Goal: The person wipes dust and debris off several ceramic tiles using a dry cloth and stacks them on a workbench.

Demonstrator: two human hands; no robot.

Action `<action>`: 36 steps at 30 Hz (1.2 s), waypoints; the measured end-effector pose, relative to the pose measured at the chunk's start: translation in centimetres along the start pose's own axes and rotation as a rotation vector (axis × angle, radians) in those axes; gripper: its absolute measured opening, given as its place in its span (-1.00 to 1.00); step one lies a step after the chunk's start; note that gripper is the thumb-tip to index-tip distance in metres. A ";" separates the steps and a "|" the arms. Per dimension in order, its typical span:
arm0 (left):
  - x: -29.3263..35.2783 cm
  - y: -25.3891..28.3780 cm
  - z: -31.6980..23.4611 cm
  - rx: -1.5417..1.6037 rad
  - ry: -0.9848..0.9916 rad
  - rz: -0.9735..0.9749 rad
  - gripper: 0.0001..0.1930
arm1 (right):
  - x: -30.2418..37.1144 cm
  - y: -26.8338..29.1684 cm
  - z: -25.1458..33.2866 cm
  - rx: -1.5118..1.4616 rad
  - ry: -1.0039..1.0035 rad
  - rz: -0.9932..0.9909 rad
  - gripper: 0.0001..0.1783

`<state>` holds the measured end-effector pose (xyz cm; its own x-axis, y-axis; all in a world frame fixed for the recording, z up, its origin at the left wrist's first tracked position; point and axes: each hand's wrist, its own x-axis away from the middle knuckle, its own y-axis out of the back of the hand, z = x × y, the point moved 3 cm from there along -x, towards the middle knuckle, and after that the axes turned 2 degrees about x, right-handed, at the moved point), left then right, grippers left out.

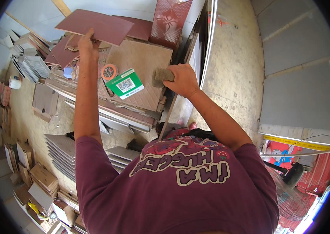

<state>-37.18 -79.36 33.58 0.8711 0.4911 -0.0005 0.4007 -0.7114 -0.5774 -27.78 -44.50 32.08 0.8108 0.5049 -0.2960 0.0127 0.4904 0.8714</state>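
Raised over the far left of a stack of tiles, my left hand [88, 42] grips the near edge of a flat reddish-brown tile [98, 26]. My right hand [183, 79] is closed round a rough grey-brown block [160, 77], above the right side of a brown textured tile [133, 52] that tops the stack. Between my hands, on this stack, are a green and white card [126, 85] with a square code and an orange roll of tape [109, 71]. Behind stands a dark red tile [171, 23] with a raised flower pattern, leaning against the wall.
More reddish-brown tiles [62, 52] lie loosely at the stack's left. Grey tiles [60, 156] stand in a row on the floor at left, with cardboard boxes [44, 179] beyond. A white-framed panel edge [208, 43] runs along the right. A fan [288, 191] is at lower right.
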 end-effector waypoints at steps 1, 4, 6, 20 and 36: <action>-0.1 -0.4 1.0 0.005 0.028 0.006 -0.78 | 0.0 -0.1 -0.1 -0.016 0.004 -0.013 -0.64; -1.3 -0.1 4.1 0.017 0.093 -0.066 -0.79 | 0.1 -0.4 -0.3 -0.013 0.003 -0.011 -0.64; -2.1 0.0 5.9 0.015 0.135 -0.057 -0.85 | 0.0 -0.2 -0.2 -0.025 0.008 -0.029 -0.65; -5.4 0.3 13.1 0.157 0.272 -0.174 -0.88 | 0.1 -0.3 -0.3 -0.079 0.018 -0.037 -0.63; -8.4 1.5 16.7 0.194 0.300 -0.228 -0.83 | -0.2 -0.3 -0.4 -0.088 0.006 -0.022 -0.61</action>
<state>-48.68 -76.16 19.06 0.8220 0.4362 0.3661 0.5567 -0.4799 -0.6781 -28.19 -44.41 31.73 0.8077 0.4973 -0.3167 -0.0218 0.5619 0.8269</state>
